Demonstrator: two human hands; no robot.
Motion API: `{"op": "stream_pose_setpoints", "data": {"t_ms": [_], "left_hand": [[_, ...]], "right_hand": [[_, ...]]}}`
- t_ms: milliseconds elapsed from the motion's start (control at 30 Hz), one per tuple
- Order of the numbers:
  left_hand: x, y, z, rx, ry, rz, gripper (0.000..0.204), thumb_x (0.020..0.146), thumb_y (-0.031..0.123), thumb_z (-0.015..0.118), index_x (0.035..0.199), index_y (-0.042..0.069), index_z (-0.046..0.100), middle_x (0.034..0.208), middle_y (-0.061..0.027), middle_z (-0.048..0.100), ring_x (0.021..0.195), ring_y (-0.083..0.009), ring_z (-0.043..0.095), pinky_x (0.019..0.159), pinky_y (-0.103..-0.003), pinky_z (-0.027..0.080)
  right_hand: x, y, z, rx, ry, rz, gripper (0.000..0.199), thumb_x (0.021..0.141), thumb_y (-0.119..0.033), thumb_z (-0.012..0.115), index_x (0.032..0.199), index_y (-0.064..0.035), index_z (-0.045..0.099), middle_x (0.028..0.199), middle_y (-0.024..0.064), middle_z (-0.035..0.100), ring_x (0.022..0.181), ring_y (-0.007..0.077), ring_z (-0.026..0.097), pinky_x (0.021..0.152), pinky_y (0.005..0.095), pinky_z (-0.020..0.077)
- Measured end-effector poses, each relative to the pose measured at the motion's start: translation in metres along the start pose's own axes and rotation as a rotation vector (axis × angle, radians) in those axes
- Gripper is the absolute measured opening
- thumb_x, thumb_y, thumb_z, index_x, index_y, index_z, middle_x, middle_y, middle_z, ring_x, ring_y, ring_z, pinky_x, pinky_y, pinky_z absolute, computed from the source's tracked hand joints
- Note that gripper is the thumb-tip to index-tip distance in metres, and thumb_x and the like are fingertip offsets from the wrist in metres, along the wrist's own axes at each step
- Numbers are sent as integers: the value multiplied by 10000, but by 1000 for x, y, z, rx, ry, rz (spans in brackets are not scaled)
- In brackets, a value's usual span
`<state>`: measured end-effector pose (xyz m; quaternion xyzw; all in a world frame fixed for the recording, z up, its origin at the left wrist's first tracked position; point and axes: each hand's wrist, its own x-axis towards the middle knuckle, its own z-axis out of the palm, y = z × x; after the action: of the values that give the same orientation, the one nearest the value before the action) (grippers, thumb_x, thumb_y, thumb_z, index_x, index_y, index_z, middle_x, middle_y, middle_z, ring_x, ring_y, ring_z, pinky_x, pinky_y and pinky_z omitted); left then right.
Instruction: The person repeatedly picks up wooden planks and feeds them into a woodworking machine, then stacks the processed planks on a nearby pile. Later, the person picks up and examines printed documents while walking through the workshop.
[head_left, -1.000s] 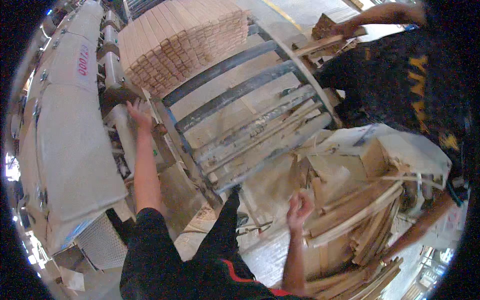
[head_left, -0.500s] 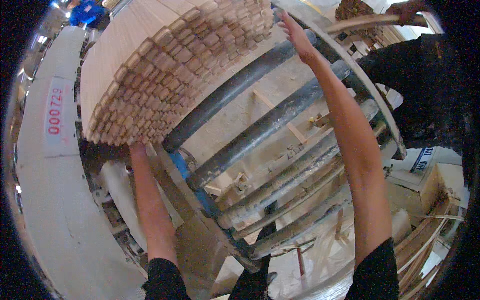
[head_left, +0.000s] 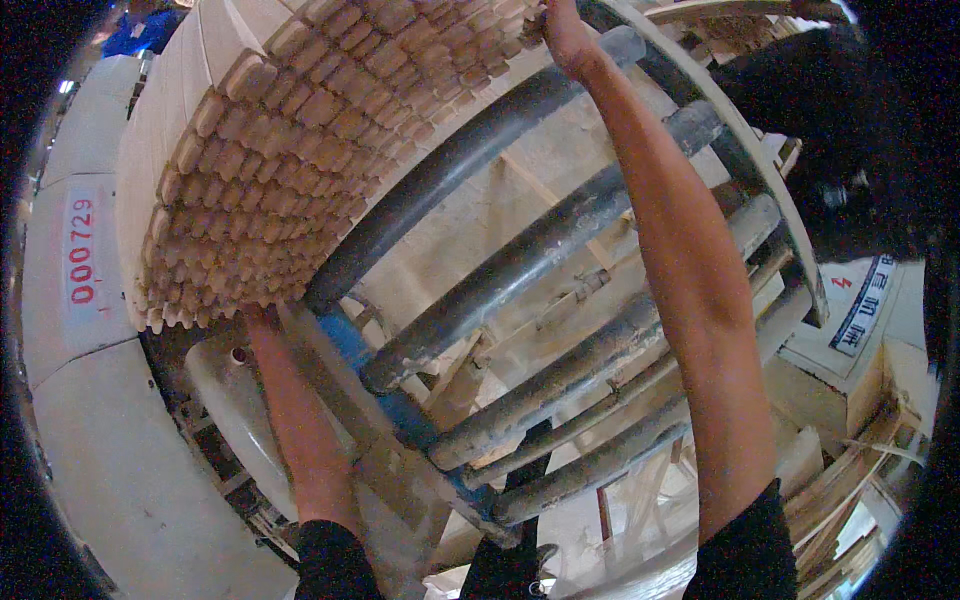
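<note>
A tall stack of pale wooden strips (head_left: 330,130), its many rounded ends toward me, fills the upper left. The stack lies at the far end of a frame of dark metal rollers (head_left: 545,255). My left hand (head_left: 262,318) reaches to the stack's lower left corner, and its fingers are hidden behind the wood. At the stack's right end, my right hand (head_left: 568,42) is against or close beside the strips. Its fingers run out at the top edge, so their pose does not show.
A pale machine housing (head_left: 90,400) runs along the left. The roller frame's curved side rail (head_left: 745,165) bounds the right. Beyond it are a person in dark clothes (head_left: 830,150), a white box (head_left: 840,330) and loose wood strips (head_left: 850,500) at lower right.
The stack looks larger and closer, and its left end sits lower in view. My right hand has moved from spread fingers beside the stack up and left against its end.
</note>
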<state>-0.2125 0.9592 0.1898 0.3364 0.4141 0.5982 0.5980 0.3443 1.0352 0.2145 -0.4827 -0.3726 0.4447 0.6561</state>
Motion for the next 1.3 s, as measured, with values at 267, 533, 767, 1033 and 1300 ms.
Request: {"op": "stream_pose_setpoints", "data": {"t_ms": [267,533,767,1033,1300], "left_hand": [[-20,0,-1,14,29,10,555,860,476,430,1280,114,411,1197,-97,503,1066,-279,507,877,-443,436],[-95,-20,-31,85,163,17,541,867,475,420,1269,112,418,1188,-93,507,1053,-272,512,868,-430,440],[-204,-49,-55,156,272,-13,530,874,473,413,1259,110,425,1179,-89,510,1041,-266,516,859,-418,444],[-299,-65,-70,210,318,-86,517,881,472,404,1248,108,432,1170,-85,514,1028,-259,520,850,-405,448],[-384,-70,-82,238,309,-120,506,889,471,394,1237,107,439,1160,-81,518,1015,-252,524,840,-392,452]], "right_hand": [[-21,-5,-14,122,60,95,526,844,-597,370,622,-124,430,559,-2,338,517,176,352,558,314,324],[-99,-33,-18,130,44,-54,493,891,-523,345,1146,-111,436,1097,30,488,1021,190,453,896,345,337],[-177,-56,-47,113,186,13,515,905,-478,316,1240,-115,461,1204,18,542,1102,187,515,947,342,379],[-284,-85,-80,126,267,-25,634,893,-584,299,1328,-126,359,1307,30,455,1197,217,451,1016,383,346],[-370,-108,-96,143,325,43,718,872,-635,293,1372,-120,305,1348,63,411,1238,244,397,1008,416,352]]}}
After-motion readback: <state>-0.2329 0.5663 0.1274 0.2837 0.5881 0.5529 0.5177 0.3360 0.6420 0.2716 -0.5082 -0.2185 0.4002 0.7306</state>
